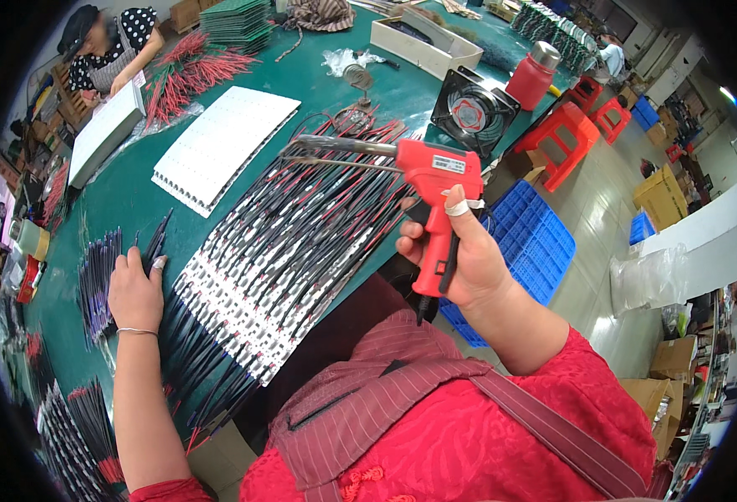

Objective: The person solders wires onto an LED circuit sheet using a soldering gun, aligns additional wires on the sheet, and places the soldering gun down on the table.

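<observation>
My right hand [473, 259] is wrapped round the grip of a red soldering gun [439, 167], raised over the table edge. Its long metal tip points left, above a white sheet of small boards [251, 289] with rows of black and red wires across it. White tape covers my right thumb. At the left, my left hand [136, 293] lies low over the table, its thumb and fingertips closed round a few dark wires [159, 238]. Beside those fingers is a bundle of black and purple wires [99, 284]. The exact grip on the wires is partly hidden.
Behind the sheet are a white panel stack [226, 146], a solder stand [356, 117], a black fan [473, 113] and a red flask [534, 77]. Across the green table [301, 71], a person works near red wires [188, 79]. Blue crates [531, 238] and red stools [559, 142] stand at right.
</observation>
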### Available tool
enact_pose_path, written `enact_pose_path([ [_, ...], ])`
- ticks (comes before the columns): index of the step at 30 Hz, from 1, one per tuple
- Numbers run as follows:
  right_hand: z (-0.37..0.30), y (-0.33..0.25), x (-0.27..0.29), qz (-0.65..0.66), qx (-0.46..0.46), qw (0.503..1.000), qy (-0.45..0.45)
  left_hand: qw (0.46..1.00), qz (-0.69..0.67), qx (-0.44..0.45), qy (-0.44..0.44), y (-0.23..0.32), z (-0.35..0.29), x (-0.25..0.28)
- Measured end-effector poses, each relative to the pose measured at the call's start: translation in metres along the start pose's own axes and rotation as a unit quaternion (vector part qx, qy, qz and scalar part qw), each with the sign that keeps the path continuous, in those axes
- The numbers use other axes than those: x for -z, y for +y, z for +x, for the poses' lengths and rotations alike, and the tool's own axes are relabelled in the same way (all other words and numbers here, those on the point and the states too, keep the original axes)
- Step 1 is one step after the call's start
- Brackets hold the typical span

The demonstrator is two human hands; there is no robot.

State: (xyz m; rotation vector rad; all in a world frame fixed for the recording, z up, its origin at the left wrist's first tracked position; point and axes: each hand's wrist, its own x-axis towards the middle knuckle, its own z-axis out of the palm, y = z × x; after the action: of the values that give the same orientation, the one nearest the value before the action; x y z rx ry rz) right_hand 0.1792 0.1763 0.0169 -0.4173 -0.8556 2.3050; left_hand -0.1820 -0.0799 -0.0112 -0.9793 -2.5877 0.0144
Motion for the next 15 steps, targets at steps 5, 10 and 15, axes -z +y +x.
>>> enact_pose_path([
  [5, 0.004, -0.021, 0.021, 0.034, 0.061, 0.996, 0.056, 1.0, 0.012, -0.006, -0.001, 0.003, 0.001, 0.01],
  [10, 0.028, -0.048, 0.041, 0.019, 0.094, 0.986, 0.135, 0.999, -0.042, -0.006, -0.017, 0.003, -0.002, 0.025],
  [15, 0.046, -0.057, 0.059, 0.024, 0.081, 0.982, 0.17, 0.972, -0.153, -0.17, -0.046, 0.053, -0.037, 0.078],
])
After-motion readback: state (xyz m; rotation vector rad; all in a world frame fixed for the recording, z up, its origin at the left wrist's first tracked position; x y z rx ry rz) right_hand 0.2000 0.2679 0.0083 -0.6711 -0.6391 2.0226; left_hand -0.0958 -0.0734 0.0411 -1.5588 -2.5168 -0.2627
